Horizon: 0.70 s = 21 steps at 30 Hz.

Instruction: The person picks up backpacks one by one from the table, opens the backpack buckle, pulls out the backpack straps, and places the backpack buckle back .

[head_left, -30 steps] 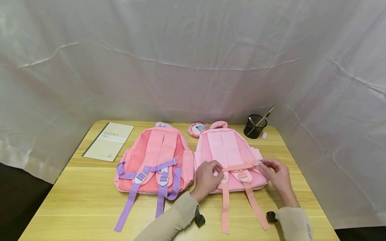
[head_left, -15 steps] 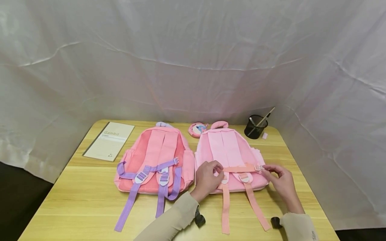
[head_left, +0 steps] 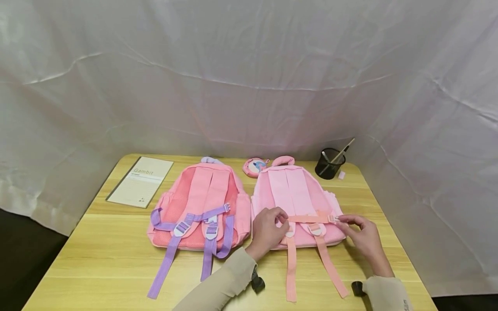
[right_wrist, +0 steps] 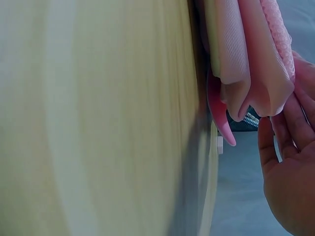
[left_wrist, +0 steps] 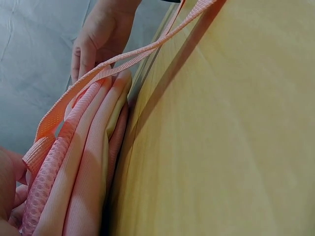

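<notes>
A light pink backpack (head_left: 289, 185) lies on the table with its shoulder straps upward. Across its lower back runs an orange chest strap (head_left: 311, 219). At the strap's left end, by an adjuster buckle, my left hand (head_left: 269, 230) pinches the webbing between thumb and fingers. My right hand (head_left: 363, 239) holds the small white buckle (head_left: 333, 218) at the other end by its fingertips. Two orange strap tails (head_left: 291, 270) hang toward the front. In the right wrist view the right hand (right_wrist: 295, 177) partly disappears behind the bag's side.
A coral backpack (head_left: 206, 181) with purple straps (head_left: 169, 268) lies directly to the left. Behind are a notebook (head_left: 140, 182), a round pink pouch (head_left: 254, 166), a black mesh pen cup (head_left: 330, 164) and a small eraser (head_left: 341, 175). Grey fabric (head_left: 249, 86) encloses the table.
My right hand has shifted slightly down and right with the buckle, so the orange strap now lies nearly level. The left hand has stayed in place.
</notes>
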{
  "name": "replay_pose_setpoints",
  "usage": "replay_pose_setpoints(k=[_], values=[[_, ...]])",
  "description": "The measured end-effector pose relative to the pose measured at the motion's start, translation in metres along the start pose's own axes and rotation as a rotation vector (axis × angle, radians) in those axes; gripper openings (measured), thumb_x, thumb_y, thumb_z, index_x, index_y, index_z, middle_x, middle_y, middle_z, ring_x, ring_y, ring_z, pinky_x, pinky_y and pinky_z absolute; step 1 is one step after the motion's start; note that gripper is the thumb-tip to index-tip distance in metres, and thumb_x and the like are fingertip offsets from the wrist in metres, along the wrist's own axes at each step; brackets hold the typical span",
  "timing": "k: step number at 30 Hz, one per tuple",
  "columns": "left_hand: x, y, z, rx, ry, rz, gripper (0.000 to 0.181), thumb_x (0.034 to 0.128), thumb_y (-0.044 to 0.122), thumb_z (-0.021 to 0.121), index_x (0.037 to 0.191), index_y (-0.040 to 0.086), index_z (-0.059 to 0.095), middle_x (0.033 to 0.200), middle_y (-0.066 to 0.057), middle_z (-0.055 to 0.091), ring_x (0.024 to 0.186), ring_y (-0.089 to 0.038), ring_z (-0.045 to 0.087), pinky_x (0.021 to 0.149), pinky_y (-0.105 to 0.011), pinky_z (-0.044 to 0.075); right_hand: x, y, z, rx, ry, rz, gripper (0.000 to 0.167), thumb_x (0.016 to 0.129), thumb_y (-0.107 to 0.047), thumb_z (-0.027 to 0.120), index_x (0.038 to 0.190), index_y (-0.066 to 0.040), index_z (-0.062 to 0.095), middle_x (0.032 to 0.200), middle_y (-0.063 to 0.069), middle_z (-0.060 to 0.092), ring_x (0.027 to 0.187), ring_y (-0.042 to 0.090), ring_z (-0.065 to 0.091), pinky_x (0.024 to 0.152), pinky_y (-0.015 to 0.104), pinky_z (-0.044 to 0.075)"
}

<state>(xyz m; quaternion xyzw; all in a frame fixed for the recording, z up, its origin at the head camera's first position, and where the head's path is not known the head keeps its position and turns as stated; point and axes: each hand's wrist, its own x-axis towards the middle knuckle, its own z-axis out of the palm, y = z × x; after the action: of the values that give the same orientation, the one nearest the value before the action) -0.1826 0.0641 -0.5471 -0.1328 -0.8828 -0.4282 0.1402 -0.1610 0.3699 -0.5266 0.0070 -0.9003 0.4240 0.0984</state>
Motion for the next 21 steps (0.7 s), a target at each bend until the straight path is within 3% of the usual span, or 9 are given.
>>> replay_pose_setpoints(k=[21], values=[[0.0002, -0.0011, 0.0003, 0.003, 0.001, 0.014, 0.004, 0.085, 0.027, 0.074, 0.088, 0.026, 0.074, 0.077, 0.014, 0.067, 0.071, -0.002, 0.05, 0.064, -0.018, 0.037, 0.0044, -0.0002, 0.0006, -0.02, -0.02, 0.046, 0.027, 0.094, -0.029, 0.078, 0.112, -0.009, 0.077, 0.111, 0.006, 0.075, 0.095, -0.002, 0.057, 0.083, 0.014, 0.046]])
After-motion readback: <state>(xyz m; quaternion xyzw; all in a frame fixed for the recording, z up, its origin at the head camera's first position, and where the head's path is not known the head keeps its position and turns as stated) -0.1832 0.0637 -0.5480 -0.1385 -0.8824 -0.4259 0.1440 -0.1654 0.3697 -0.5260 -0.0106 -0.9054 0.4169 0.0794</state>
